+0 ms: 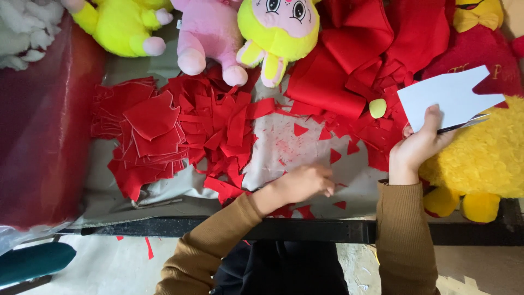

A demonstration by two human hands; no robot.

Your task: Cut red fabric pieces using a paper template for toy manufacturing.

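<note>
My left hand (304, 183) rests on the worktable (284, 150), fingers curled down onto small red fabric scraps near the front edge; whether it pinches one is not visible. My right hand (417, 147) is raised at the right and holds a white paper pattern piece (448, 95) together with scissors (464, 124), whose blades stick out to the right under the paper. A stack of cut red fabric shapes (153, 123) lies at the left, with loose red strips (224, 123) beside it.
Folded red cloth (376, 43) lies at the back. Plush toys line the far edge: yellow-green (123, 27), pink (210, 33), yellow with a pink face (278, 30). A big yellow plush (483, 158) sits at right, white stuffing (24, 27) at top left.
</note>
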